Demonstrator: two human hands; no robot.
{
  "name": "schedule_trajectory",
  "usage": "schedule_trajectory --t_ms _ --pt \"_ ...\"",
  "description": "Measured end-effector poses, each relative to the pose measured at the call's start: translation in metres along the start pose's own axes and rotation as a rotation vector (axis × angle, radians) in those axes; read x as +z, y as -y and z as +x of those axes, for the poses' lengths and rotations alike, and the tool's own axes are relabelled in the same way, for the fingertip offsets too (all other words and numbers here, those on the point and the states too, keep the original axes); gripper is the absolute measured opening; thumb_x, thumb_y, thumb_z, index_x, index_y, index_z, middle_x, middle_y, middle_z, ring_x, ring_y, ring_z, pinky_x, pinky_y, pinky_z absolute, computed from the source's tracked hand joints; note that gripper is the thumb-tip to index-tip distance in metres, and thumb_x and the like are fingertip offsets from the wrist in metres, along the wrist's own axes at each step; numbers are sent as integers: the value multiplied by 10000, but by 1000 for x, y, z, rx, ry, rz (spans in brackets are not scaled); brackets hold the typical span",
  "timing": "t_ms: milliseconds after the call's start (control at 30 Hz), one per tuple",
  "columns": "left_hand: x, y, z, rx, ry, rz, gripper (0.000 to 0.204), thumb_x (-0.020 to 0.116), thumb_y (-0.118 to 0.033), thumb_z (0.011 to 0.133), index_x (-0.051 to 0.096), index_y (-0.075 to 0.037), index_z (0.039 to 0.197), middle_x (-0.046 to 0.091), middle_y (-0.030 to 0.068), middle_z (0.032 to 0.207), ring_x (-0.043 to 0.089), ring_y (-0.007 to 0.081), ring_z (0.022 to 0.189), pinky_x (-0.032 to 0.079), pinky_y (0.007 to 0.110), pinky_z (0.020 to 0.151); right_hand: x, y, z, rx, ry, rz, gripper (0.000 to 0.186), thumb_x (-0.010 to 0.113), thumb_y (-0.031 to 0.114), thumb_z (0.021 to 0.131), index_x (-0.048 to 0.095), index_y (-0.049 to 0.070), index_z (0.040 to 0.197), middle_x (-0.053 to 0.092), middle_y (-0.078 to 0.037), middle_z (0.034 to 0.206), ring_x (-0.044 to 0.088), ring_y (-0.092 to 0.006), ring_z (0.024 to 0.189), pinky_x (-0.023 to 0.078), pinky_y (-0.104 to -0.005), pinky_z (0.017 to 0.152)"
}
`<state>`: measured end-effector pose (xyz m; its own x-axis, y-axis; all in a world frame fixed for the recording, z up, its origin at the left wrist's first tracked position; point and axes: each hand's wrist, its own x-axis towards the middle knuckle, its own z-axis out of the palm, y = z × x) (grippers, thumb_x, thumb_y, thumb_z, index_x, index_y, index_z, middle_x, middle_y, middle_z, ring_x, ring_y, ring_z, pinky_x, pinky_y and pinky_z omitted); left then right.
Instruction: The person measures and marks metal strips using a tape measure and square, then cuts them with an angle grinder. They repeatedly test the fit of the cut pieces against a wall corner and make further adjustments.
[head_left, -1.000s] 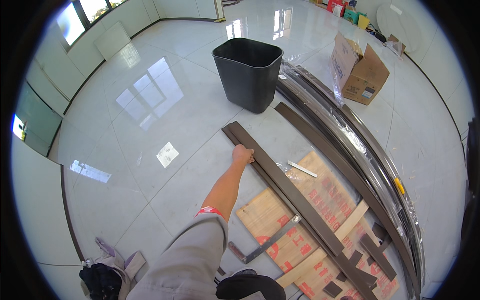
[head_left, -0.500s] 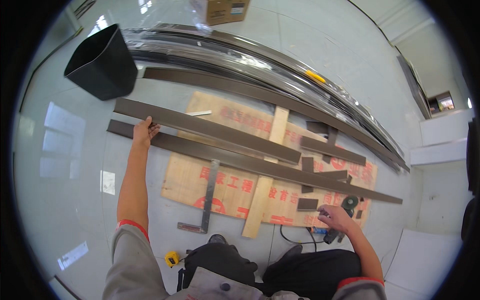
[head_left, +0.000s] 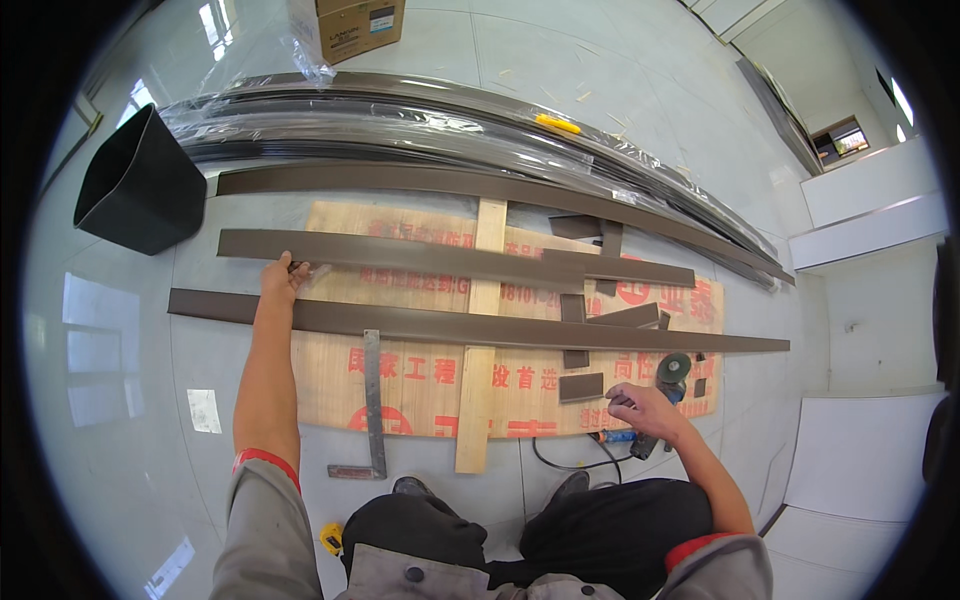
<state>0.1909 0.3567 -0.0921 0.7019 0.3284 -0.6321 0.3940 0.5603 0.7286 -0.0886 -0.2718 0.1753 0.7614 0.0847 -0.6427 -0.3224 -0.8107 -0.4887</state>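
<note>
My left hand (head_left: 283, 276) grips the near edge of a brown metal strip (head_left: 390, 254) close to its left end. This strip's right end meets or overlaps a shorter brown strip (head_left: 640, 270). A longer brown strip (head_left: 420, 324) lies nearer to me, just under my left wrist. Over the right side of the board, my right hand (head_left: 645, 412) has loosely bent fingers, with thumb and forefinger apart and nothing visible between them. It is beside a small brown offcut (head_left: 581, 388) and an angle grinder (head_left: 660, 420) with a green disc.
A printed wooden board (head_left: 330, 390) carries a pale batten (head_left: 475, 400) and a metal square (head_left: 373, 400). Beyond lie another brown strip (head_left: 400, 180), plastic-wrapped profiles (head_left: 400, 128) and a yellow-handled tool (head_left: 557, 123). A black bin (head_left: 150, 190), carton (head_left: 360, 30) and tape measure (head_left: 331, 538) surround them.
My left hand has shifted the held strip away from me and rightward, so its right end now reaches the shorter strip. The view has turned slightly. My right hand stays near the grinder.
</note>
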Motion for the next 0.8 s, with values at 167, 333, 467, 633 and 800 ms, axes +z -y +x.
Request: schedule_trajectory --t_ms 167,333,467,633,800 --pt "1 -8 11 38 -47 9 227 571 -134 1028 567 92 1052 644 175 919 711 285 812 639 311 617 -8 -5 -9 83 -74 86 338 664 209 946 623 -13 1197 731 -138 1033 707 -223 940 554 -345 855" --pt "8 -24 10 55 -43 -65 239 539 -100 1026 550 111 1137 649 210 1039 706 290 881 656 348 731 -5 -37 -1 107 -157 302 326 668 194 943 629 -17 1189 719 -100 1029 686 -159 939 551 -307 813" --pt "49 -6 -45 368 155 529 279 694 -164 922 659 61 1082 717 167 964 713 245 807 583 306 674 3 -85 -6 227 -380 482 315 664 187 940 631 -16 1179 708 -94 1000 676 -145 910 546 -282 752" --pt "88 44 -150 687 286 1101 370 757 -258 833 695 2 1088 730 135 925 709 230 829 547 339 785 26 -170 -22 322 -713 665 237 621 157 949 641 -7 1119 686 -83 950 665 -134 818 536 -245 667" --pt "79 58 -206 725 316 1081 354 795 -273 799 682 -1 997 681 115 845 673 276 801 532 376 755 35 -209 -24 412 -862 618 261 614 162 942 626 6 1150 651 -57 926 649 -129 801 544 -253 650"
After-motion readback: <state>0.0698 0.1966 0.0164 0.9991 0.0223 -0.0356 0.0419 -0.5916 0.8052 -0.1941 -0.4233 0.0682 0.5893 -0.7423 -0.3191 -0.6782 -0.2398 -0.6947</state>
